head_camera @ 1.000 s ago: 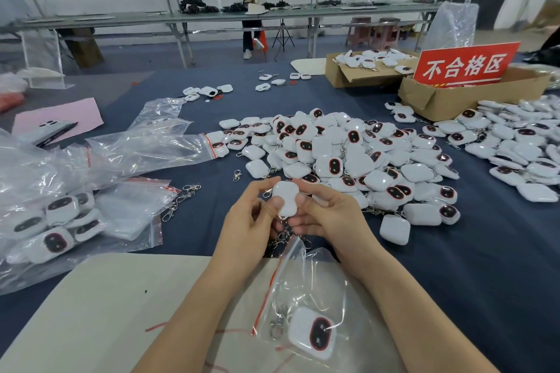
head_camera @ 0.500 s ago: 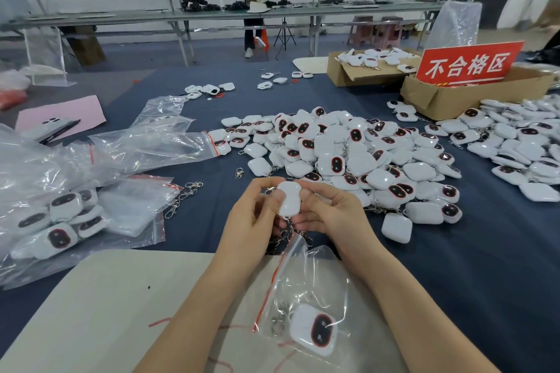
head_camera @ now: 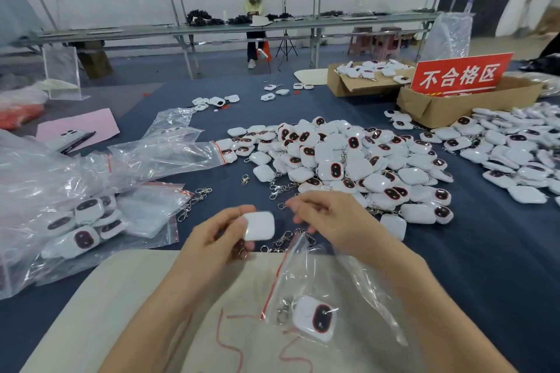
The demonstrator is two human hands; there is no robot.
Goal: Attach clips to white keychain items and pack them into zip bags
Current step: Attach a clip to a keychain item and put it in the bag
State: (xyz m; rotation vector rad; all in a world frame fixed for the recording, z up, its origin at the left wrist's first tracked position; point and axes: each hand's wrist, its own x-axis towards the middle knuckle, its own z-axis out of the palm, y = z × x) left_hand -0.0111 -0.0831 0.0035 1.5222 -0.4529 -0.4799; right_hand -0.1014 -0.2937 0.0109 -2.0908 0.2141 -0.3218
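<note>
My left hand (head_camera: 212, 239) pinched a white keychain item (head_camera: 259, 225), best held steady; my blurred right hand's (head_camera: 330, 221) grip was unclear.

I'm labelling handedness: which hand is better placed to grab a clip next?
Right. The left hand grips the white keychain item; the right hand looks empty, though blurred, and hovers beside the loose clips.
</note>
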